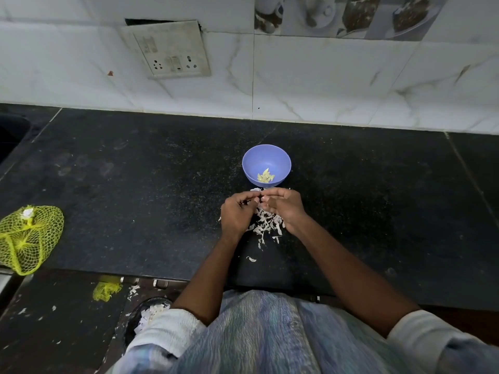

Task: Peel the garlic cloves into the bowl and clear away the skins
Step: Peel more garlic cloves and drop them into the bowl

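A small blue bowl (266, 160) stands on the black counter with several peeled garlic cloves (265, 177) in its bottom. Just in front of it my left hand (238, 214) and my right hand (283, 206) meet fingertip to fingertip, pinching a small garlic clove (260, 198) between them; the clove is mostly hidden by the fingers. A heap of white garlic skins (266, 225) lies on the counter under and between my hands, with one stray skin (251, 258) nearer the counter's front edge.
A yellow mesh bag (28, 238) lies at the counter's left front. A socket plate (170, 48) hangs on the tiled wall. On the floor below are a scrap of yellow mesh (105, 290), scattered skins and a dark bin (147, 314) holding skins.
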